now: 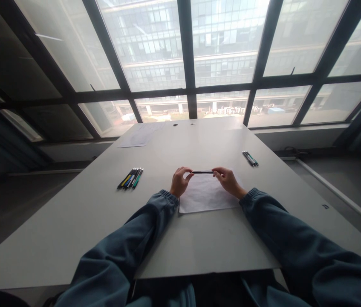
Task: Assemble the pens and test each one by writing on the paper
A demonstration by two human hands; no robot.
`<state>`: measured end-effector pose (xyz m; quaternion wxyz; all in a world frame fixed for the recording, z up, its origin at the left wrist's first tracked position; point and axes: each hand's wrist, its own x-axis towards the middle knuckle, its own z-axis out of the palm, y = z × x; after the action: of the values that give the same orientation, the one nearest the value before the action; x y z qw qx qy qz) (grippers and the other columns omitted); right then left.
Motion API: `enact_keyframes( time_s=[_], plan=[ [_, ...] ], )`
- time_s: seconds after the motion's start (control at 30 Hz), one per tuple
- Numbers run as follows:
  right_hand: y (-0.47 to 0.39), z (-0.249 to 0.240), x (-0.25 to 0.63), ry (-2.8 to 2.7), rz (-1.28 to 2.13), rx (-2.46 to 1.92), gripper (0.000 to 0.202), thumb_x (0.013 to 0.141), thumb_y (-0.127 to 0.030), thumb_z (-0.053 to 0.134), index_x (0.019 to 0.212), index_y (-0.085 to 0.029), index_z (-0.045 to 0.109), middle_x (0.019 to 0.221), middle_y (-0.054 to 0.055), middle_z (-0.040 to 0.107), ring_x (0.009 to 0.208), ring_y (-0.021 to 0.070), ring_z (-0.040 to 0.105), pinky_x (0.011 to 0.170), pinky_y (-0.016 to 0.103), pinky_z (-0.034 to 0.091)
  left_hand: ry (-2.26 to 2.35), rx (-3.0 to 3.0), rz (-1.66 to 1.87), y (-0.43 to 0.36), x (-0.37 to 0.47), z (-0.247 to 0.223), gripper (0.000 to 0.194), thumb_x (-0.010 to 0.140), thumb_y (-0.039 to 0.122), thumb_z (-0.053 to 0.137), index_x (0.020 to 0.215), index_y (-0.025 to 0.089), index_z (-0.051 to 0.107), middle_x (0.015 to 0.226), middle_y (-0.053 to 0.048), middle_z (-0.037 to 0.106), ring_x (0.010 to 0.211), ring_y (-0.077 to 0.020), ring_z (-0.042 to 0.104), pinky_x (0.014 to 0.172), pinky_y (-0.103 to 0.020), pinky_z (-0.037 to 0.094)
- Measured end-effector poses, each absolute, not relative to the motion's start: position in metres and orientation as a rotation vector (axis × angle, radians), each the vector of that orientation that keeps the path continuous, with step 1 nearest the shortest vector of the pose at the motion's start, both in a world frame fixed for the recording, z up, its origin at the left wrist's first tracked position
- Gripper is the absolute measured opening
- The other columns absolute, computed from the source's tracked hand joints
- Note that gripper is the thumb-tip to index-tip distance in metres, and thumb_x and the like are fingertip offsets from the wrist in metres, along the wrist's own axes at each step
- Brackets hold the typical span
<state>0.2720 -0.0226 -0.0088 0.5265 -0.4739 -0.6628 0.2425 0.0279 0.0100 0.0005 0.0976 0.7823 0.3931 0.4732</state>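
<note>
A slim dark pen is held level between my two hands, above the far part of a white sheet of paper. My left hand pinches one end of it between thumb and fingertips. At the other end, my right hand grips it the same way. The paper lies on the white table, partly hidden under the right wrist. Whether the pen has a cap cannot be made out.
To the left lies a row of several pens in mixed colours. A smaller bundle of pens rests farther off on the right. Printed sheets lie at the far left corner. Large windows stand beyond the table's far edge.
</note>
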Motion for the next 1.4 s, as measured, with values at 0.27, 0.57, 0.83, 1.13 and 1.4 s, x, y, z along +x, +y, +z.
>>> enact_keyframes(
  time_s=[0.27,0.57,0.83,1.13,1.4],
  plan=[
    [-0.0213,-0.0141,0.2724,-1.677,0.502,-1.134,0.024,0.087,-0.032,0.059,0.100,-0.018,0.072,0.089,0.006,0.074,0.074,0.0184,0.063,0.065,0.029,0.049,1.242,2.179,1.446,0.0112,0.0290,-0.0006,0.012,0.086,0.030,0.067,0.090,0.019,0.067,0.086,-0.004,0.071,0.082,-0.0198,0.066,0.077,-0.036,0.052],
    [-0.0202,-0.0125,0.2730,-1.640,0.476,-1.129,0.022,0.086,-0.029,0.059,0.098,-0.018,0.073,0.089,0.007,0.074,0.071,0.0180,0.063,0.064,0.029,0.048,1.099,2.184,1.441,0.0097,0.0307,0.0001,0.013,0.086,0.023,0.068,0.098,0.020,0.071,0.088,-0.005,0.073,0.082,-0.0183,0.066,0.070,-0.031,0.052],
    [-0.0230,-0.0085,0.2718,-1.613,0.459,-1.114,0.022,0.086,-0.031,0.060,0.096,-0.017,0.073,0.086,0.007,0.073,0.067,0.0163,0.059,0.061,0.028,0.047,1.094,2.252,1.492,0.0083,0.0304,0.0033,0.009,0.087,0.022,0.067,0.094,0.021,0.073,0.083,-0.004,0.072,0.080,-0.0187,0.064,0.069,-0.031,0.051],
    [-0.0206,-0.0113,0.2748,-1.637,0.459,-1.160,0.022,0.088,-0.032,0.058,0.093,-0.017,0.073,0.078,0.005,0.072,0.066,0.0171,0.061,0.063,0.028,0.046,1.117,2.229,1.505,0.0085,0.0301,0.0028,0.008,0.084,0.024,0.072,0.092,0.022,0.074,0.082,-0.003,0.072,0.076,-0.0185,0.064,0.073,-0.034,0.053],
    [-0.0205,-0.0115,0.2754,-1.636,0.489,-1.173,0.028,0.093,-0.036,0.051,0.085,-0.017,0.069,0.067,0.002,0.065,0.063,0.0162,0.058,0.060,0.026,0.041,1.078,2.249,1.503,0.0085,0.0300,0.0032,0.010,0.085,0.029,0.071,0.092,0.022,0.074,0.082,-0.004,0.073,0.077,-0.0193,0.064,0.073,-0.035,0.053]
  ],
)
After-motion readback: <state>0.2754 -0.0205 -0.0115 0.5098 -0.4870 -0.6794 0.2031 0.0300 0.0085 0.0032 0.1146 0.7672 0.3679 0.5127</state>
